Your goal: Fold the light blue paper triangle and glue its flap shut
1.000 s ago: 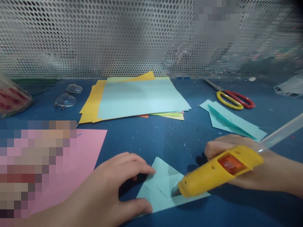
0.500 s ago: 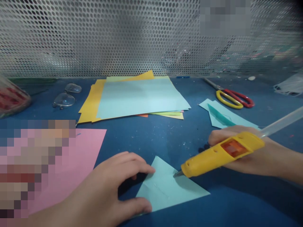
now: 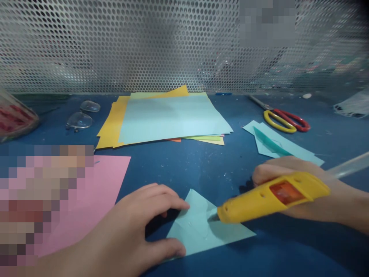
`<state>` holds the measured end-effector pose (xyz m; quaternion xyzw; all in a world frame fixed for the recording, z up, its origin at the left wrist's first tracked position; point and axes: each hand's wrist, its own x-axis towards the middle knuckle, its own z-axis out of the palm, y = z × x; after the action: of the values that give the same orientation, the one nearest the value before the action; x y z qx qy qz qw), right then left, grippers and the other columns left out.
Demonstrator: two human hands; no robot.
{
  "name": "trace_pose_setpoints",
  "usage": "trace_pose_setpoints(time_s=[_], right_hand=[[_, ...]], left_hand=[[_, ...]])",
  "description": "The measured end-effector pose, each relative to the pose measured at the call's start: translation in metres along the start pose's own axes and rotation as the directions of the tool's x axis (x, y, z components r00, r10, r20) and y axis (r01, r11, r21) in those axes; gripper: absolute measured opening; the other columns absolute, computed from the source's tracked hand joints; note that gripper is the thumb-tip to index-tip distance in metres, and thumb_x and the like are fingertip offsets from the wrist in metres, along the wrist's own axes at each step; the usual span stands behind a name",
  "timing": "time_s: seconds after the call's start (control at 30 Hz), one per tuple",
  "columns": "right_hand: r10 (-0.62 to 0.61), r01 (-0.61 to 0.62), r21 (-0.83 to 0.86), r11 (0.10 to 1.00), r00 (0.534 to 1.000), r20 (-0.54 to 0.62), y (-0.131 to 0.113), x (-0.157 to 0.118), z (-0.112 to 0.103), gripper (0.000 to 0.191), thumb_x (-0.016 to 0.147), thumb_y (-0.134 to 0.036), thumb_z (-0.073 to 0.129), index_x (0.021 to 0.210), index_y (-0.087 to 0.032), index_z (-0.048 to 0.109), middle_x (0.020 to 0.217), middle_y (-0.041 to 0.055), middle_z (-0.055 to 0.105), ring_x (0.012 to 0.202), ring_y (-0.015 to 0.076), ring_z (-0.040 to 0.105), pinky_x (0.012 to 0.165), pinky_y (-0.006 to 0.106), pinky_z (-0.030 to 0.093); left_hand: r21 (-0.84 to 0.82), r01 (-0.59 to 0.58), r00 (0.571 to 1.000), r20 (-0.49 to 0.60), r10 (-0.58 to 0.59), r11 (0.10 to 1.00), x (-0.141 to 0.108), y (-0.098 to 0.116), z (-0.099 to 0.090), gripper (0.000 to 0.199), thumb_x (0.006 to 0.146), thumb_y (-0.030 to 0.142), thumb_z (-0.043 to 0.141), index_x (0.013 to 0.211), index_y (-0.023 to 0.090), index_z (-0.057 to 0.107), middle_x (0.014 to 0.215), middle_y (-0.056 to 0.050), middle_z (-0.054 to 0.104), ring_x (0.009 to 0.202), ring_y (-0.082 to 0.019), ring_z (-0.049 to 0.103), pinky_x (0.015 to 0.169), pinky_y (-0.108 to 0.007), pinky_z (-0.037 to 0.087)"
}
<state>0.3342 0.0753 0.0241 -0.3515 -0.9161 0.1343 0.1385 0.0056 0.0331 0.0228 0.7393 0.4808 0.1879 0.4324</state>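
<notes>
Glue gun (image 3: 266, 202) has shifted a bit nearer since ½ sec ago, rear end lower, nozzle over approx. mid of the folded blue paper (image 3: 201, 236); contact unclear. Paper's on the table (image 3: 178, 165) betw. both hands, long edge running L–R. L hand (image 3: 138, 219), nearer, splayed: fingertip + thumb on it. R hand (image 3: 313, 211) grips gun.

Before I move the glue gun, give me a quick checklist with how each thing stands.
1. Left hand steadying the folded paper: ok, finger and thumb at its left side.
2. Glue gun in right hand: ok.
3. Glue stick fitted: ok, sticking out the back.
4. Nozzle touching the folded paper: cannot tell.
5. Nozzle hot: cannot tell.
6. Scissors away from the folded paper: ok.
</notes>
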Motion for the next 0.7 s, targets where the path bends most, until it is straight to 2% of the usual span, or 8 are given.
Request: trace_pose_setpoints(time_s=[0.2, 0.33, 0.53, 0.7], right_hand=[[-0.056, 0.056, -0.036, 0.998, 0.998, -0.006, -0.003, 0.0, 0.008, 0.019, 0.082, -0.019, 0.054, 0.076, -0.029, 0.038, 0.052, -0.0076, 0.053, 0.041, 0.0152, 0.05, 0.043, 0.026, 0.03], [-0.051, 0.049, -0.055, 0.997, 0.998, -0.034, -0.002, 0.001, 0.01, 0.018, 0.085, -0.02, 0.054, 0.078, -0.029, 0.04, 0.055, -0.0072, 0.054, 0.042, 0.0153, 0.05, 0.044, 0.025, 0.031], [-0.093, 0.091, -0.063, 0.994, 0.995, -0.039, -0.007, 0.003, 0.011, 0.019, 0.079, -0.017, 0.054, 0.079, -0.029, 0.039, 0.055, -0.0075, 0.053, 0.042, 0.0154, 0.048, 0.044, 0.026, 0.029], [-0.095, 0.09, -0.071, 0.993, 0.993, -0.064, -0.013, 0.003, 0.016, 0.02, 0.084, -0.016, 0.052, 0.084, -0.029, 0.038, 0.059, -0.0074, 0.054, 0.045, 0.0157, 0.048, 0.048, 0.027, 0.032]], left_hand=[[-0.01, -0.004, 1.0, 0.001, 0.004, 1.0, -0.004, -0.004, 0.0, 0.043, 0.071, 0.023, 0.092, 0.105, 0.043, 0.075, 0.107, 0.015, 0.072, 0.092, -0.01, 0.067, 0.085, -0.016, 0.05], [-0.011, -0.01, 1.0, 0.008, 0.01, 1.0, -0.004, -0.004, 0.001, 0.046, 0.072, 0.022, 0.092, 0.108, 0.046, 0.074, 0.11, 0.016, 0.072, 0.094, -0.009, 0.066, 0.085, -0.015, 0.049], [-0.05, -0.01, 1.0, -0.026, 0.008, 0.999, -0.001, -0.002, 0.001, 0.048, 0.068, 0.015, 0.092, 0.103, 0.043, 0.075, 0.105, 0.017, 0.072, 0.09, -0.008, 0.065, 0.084, -0.014, 0.047], [-0.015, -0.045, 0.999, 0.011, 0.045, 0.999, 0.0, -0.004, 0.0, 0.047, 0.073, 0.019, 0.09, 0.108, 0.044, 0.074, 0.109, 0.014, 0.072, 0.095, -0.01, 0.067, 0.085, -0.016, 0.049]])
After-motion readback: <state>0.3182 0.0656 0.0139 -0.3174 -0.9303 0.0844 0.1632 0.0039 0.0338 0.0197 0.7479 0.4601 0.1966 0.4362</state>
